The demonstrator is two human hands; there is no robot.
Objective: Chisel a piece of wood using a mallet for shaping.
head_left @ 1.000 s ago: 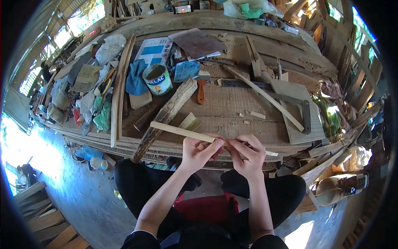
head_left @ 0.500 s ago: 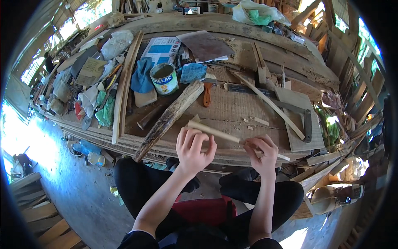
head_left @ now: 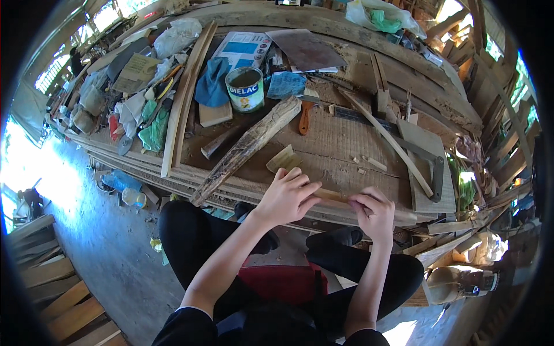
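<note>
Down at the near edge of the workbench, both hands are on a thin pale wooden strip. The left hand lies flat over it, fingers spread and pressing down, covering the strip's middle, while the right hand curls tight around the strip's near end, fingers closed on the wood. The strip's far tip pokes out just past the left hand's fingers, lying on the bench boards. Right beside that tip runs a rough, bark-covered length of wood, slanting away toward the upper right. Further out, an orange-handled tool lies near the rough piece's far end, and a long slim batten crosses over a metal square on the right. Beyond those, an open paint can stands upright, a blue cloth bunched to its left and a second blue rag to its right. At the far left, a heap of bags and rags crowds the bench.
</note>
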